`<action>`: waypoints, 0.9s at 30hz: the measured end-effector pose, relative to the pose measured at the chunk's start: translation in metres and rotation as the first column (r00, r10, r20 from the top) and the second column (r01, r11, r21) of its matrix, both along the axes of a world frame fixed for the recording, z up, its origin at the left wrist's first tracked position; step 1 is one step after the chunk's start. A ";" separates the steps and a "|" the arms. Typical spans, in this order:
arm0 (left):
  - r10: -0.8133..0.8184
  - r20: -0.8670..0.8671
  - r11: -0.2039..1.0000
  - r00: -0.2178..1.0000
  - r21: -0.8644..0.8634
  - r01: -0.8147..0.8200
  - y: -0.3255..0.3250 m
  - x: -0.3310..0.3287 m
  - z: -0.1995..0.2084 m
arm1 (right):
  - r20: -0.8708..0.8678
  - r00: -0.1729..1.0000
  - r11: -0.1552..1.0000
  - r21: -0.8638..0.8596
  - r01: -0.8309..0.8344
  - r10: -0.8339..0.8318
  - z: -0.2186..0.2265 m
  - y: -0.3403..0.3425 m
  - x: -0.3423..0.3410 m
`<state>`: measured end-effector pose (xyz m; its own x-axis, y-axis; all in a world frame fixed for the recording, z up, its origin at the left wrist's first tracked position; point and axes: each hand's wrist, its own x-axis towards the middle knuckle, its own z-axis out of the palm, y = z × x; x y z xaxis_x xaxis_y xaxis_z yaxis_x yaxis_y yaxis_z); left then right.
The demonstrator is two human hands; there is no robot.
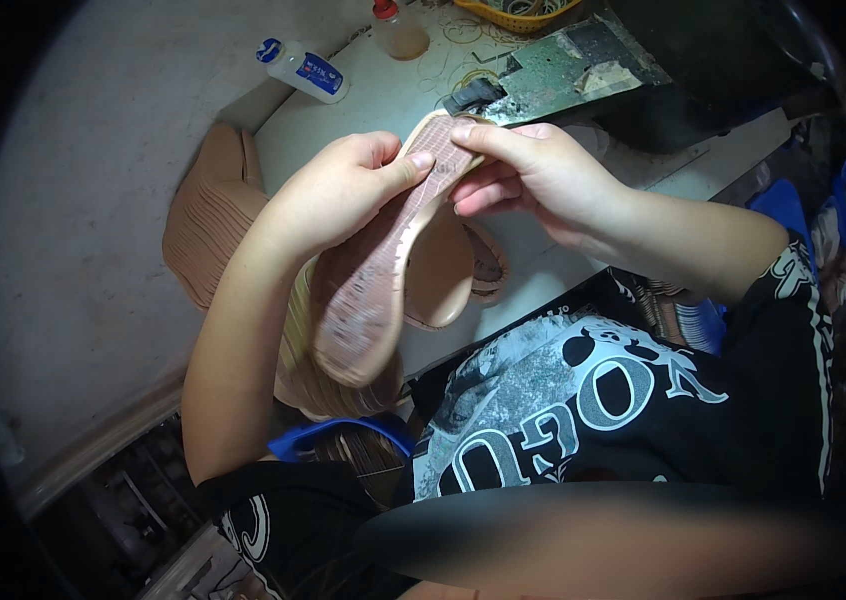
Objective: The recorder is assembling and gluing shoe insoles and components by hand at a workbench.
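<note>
Both hands hold a shoe insole up over the table. Its pinkish-brown underside faces me, with small snips along the folded rim and a paler patch at the wide end. My left hand grips the narrow end from the left, thumb lying on the underside. From the right, my right hand pinches the tip, its thumb pressed on top and the other fingers curled beneath. Behind the held piece, a smooth beige insole lies on the table, partly hidden. Another insole with a pleated edge shows beside it.
Stacked tan insoles stand by the wall at left; a second stack sits nearer me. Farther back are a white bottle, a red-capped bottle, a yellow basket and a green machine plate. A blue crate is below.
</note>
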<state>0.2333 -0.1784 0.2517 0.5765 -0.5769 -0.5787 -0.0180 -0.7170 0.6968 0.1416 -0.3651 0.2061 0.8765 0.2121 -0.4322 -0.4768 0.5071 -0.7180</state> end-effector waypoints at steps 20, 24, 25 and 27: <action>0.281 -0.324 0.946 0.903 -0.066 -0.318 0.002 -0.013 0.006 | 0.070 0.990 0.992 0.003 -0.126 0.126 -0.002 -0.004 0.008; 0.260 -0.406 0.954 0.876 -0.032 -0.298 -0.002 -0.022 0.012 | 0.086 0.971 0.975 0.005 -0.222 0.221 -0.003 -0.018 -0.005; 0.303 -0.402 0.941 0.864 -0.015 -0.337 -0.005 -0.026 0.012 | 0.012 0.971 0.970 -0.033 -0.239 0.239 0.006 -0.023 -0.013; 0.308 -0.404 0.932 0.862 -0.052 -0.358 -0.002 -0.029 0.010 | -0.057 0.950 0.950 -0.045 -0.309 0.307 0.015 -0.037 -0.032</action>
<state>0.2043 -0.1799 0.2616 0.4946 -0.4700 -0.7311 0.4920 -0.5420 0.6813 0.1096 -0.4018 0.2209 0.7498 0.4444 -0.4903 -0.6387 0.2923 -0.7118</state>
